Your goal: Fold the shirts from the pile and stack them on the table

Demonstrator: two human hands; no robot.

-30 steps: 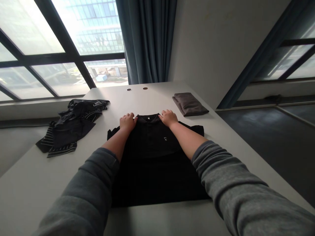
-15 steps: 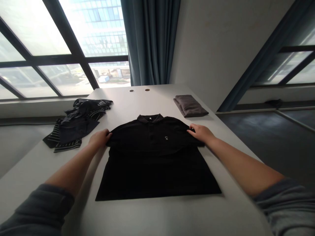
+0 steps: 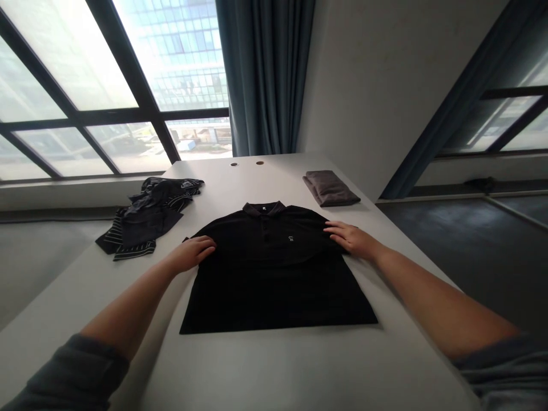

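A black polo shirt [image 3: 274, 279] lies spread flat, front up, its collar at the far side and its hem towards me. A small white emblem shows on its chest. My left hand [image 3: 192, 253] rests on the sleeve at the left, fingers stretched out over the cloth. On the opposite sleeve lies my right hand [image 3: 349, 238], palm down with the fingers extended and slightly apart. Part of each sleeve is hidden under the hands.
The shirt lies on a white table [image 3: 274, 365]. At the left is a loose heap of dark, partly striped clothes [image 3: 149, 214]. A folded grey-brown garment [image 3: 331, 188] sits near the far right edge. Two cable holes show at the back.
Both hands have loosened from gripping the sleeves and now lie flat on them. My left hand has shifted inward over the shirt. The view has tilted slightly.
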